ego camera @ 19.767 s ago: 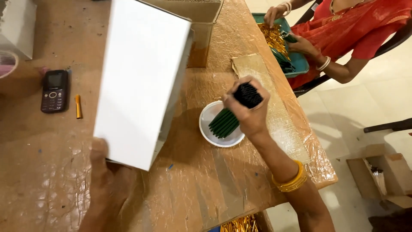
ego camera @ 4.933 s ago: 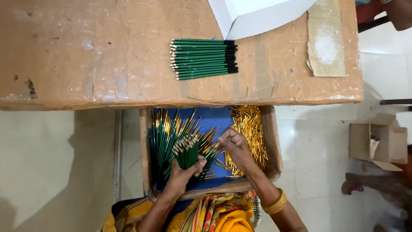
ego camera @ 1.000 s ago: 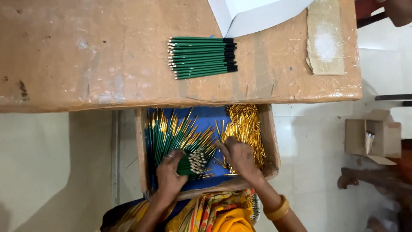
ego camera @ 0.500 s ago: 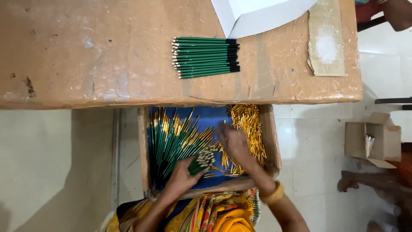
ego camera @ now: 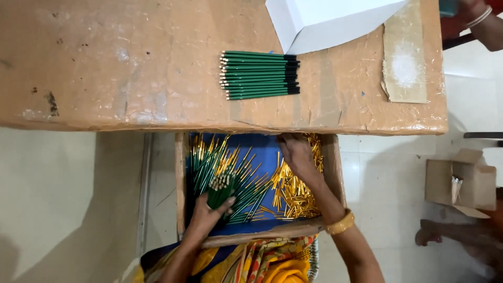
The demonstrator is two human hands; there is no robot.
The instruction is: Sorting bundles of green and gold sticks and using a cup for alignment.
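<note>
A wooden tray with a blue bottom rests on my lap, below the table edge. It holds loose green pencils on the left and a heap of gold caps on the right. My left hand grips a bundle of green pencils, ends up. My right hand reaches to the tray's far edge over the gold caps; whether it holds any is hidden. A neat row of green pencils with black ends lies on the table.
A white box and a flat cardboard piece lie at the table's far right. Another person's hand shows at the top right corner. An open cardboard carton stands on the tiled floor to the right.
My right hand has moved from the tray's middle up to its far edge. My left hand has kept the pencil bundle and shifted slightly left.
</note>
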